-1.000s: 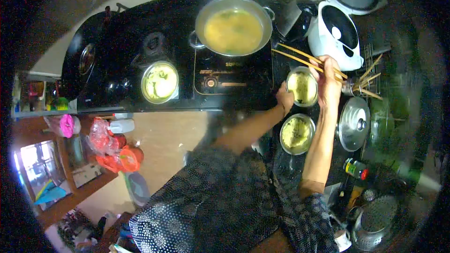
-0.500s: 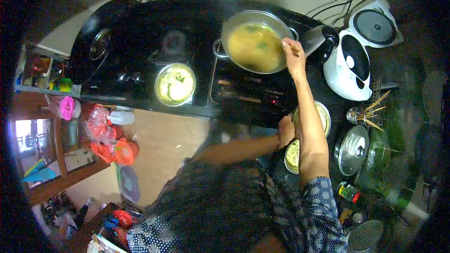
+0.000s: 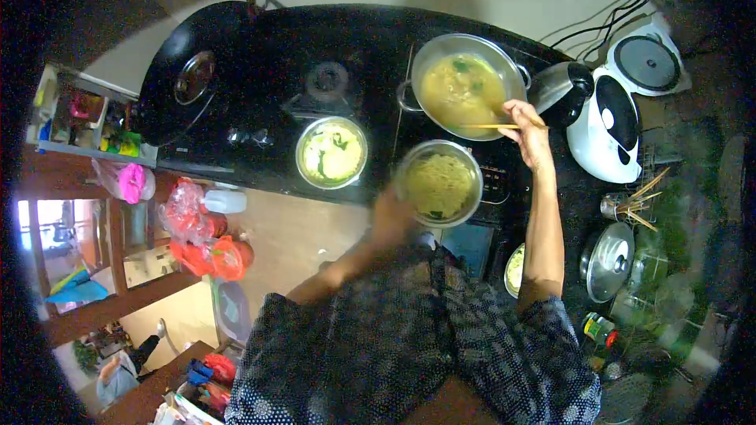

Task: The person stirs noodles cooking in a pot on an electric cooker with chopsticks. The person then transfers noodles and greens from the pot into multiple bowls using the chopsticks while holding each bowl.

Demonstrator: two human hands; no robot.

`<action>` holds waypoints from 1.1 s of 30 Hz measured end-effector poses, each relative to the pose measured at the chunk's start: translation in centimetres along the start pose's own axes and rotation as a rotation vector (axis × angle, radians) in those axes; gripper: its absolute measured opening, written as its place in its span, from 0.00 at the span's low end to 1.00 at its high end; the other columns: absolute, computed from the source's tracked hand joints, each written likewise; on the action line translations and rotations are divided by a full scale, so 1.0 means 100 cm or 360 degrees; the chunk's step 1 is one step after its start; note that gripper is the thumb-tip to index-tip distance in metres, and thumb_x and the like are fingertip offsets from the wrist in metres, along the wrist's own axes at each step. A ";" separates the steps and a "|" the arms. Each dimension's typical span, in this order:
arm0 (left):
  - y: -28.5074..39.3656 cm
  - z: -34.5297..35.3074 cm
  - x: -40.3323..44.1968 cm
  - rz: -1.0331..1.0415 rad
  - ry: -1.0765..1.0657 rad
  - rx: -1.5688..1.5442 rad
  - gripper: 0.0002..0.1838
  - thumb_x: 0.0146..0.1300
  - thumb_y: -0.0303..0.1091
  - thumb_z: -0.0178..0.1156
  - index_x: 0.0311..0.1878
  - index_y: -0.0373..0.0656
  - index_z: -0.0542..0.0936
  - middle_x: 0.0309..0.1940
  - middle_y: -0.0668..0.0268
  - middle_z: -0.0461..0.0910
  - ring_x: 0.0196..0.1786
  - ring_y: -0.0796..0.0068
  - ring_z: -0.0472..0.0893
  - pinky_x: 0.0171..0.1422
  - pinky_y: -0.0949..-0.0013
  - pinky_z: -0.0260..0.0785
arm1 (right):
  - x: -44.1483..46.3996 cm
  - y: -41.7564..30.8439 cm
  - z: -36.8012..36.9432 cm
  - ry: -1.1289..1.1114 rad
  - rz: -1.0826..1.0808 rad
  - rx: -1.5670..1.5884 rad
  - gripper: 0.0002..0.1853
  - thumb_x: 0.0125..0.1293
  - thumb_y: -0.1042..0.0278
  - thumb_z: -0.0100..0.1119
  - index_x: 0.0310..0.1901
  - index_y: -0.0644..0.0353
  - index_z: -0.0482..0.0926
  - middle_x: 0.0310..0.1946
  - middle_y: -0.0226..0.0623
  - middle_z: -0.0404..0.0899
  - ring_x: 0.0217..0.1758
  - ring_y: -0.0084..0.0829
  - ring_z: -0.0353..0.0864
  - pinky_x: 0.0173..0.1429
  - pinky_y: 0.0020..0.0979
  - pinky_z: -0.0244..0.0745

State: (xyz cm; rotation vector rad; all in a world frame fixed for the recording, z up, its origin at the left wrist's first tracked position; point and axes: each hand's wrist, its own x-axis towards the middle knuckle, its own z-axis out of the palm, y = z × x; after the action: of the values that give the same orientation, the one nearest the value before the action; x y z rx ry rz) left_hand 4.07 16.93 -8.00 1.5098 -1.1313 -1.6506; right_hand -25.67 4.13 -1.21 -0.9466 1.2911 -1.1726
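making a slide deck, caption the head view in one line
Right hand holds chopsticks at a pot of yellow soup, left hand a metal bowl.

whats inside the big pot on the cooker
The pot holds yellowish liquid with green bits. The liquid covers its bottom; anything sunk there cannot be seen.

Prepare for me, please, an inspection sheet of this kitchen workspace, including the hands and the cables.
Surface: dark counter, crowded at the right end.
Job's things: pot with yellowish contents; middle bowl in front of it; left bowl; right bowl, partly hidden by the forearm; chopsticks over the pot.
Clutter: kettle, open rice cooker, lid, jar.
Hands: left hand, blurred, holds the middle bowl at its edge; right hand holds the chopsticks.
Cables: black cables by the wall, near the rice cooker.
Surroundings: red bags at the lower left.
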 end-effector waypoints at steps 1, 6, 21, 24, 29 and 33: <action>-0.035 -0.013 0.016 0.0124 0.0142 0.0170 0.21 0.54 0.27 0.57 0.53 0.39 0.75 0.45 0.60 0.80 0.47 0.71 0.79 0.48 0.64 0.75 | 0.001 0.009 0.008 0.0002 -0.0040 -0.0046 0.10 0.70 0.63 0.48 0.46 0.56 0.76 0.45 0.28 0.73 0.52 0.23 0.72 0.52 0.31 0.77; -0.039 -0.054 0.033 0.0336 0.0132 -0.0186 0.19 0.59 0.23 0.52 0.55 0.36 0.72 0.48 0.61 0.78 0.47 0.70 0.79 0.50 0.65 0.76 | 0.015 0.040 0.044 0.0431 -0.0250 0.0077 0.11 0.70 0.62 0.51 0.37 0.61 0.77 0.38 0.30 0.75 0.42 0.24 0.75 0.45 0.28 0.77; 0.030 -0.031 0.035 0.0173 0.0339 -0.0969 0.21 0.54 0.17 0.47 0.53 0.36 0.73 0.44 0.59 0.79 0.42 0.65 0.81 0.45 0.65 0.78 | 0.039 0.030 0.012 0.0384 -0.0286 0.0450 0.11 0.69 0.60 0.53 0.42 0.60 0.75 0.39 0.33 0.77 0.43 0.29 0.79 0.49 0.32 0.79; 0.032 -0.023 0.032 0.0126 0.0413 -0.1024 0.23 0.52 0.15 0.46 0.53 0.36 0.73 0.45 0.58 0.79 0.41 0.65 0.81 0.44 0.65 0.78 | 0.042 0.031 0.016 0.0192 -0.0125 0.0191 0.10 0.69 0.60 0.53 0.43 0.58 0.75 0.40 0.32 0.76 0.46 0.29 0.78 0.50 0.33 0.79; 0.034 -0.018 0.021 -0.0054 0.0555 -0.0977 0.23 0.52 0.14 0.46 0.53 0.36 0.73 0.44 0.58 0.79 0.40 0.65 0.81 0.43 0.65 0.78 | 0.071 0.048 0.037 0.0287 -0.0230 0.0381 0.11 0.69 0.63 0.52 0.42 0.64 0.73 0.39 0.37 0.76 0.41 0.29 0.78 0.50 0.31 0.79; 0.044 -0.013 0.016 0.0005 0.0650 -0.1008 0.23 0.52 0.15 0.47 0.54 0.37 0.72 0.43 0.59 0.79 0.41 0.65 0.81 0.42 0.66 0.78 | 0.083 0.055 0.045 0.0474 -0.0166 0.0576 0.11 0.69 0.65 0.52 0.43 0.66 0.72 0.37 0.39 0.75 0.39 0.32 0.79 0.50 0.33 0.80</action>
State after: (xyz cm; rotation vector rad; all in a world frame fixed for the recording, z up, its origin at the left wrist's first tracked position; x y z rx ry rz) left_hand 4.72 13.38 -4.79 1.3225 -0.3399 -1.4177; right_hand -21.27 -3.35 -7.88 -0.5930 1.2120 -1.6112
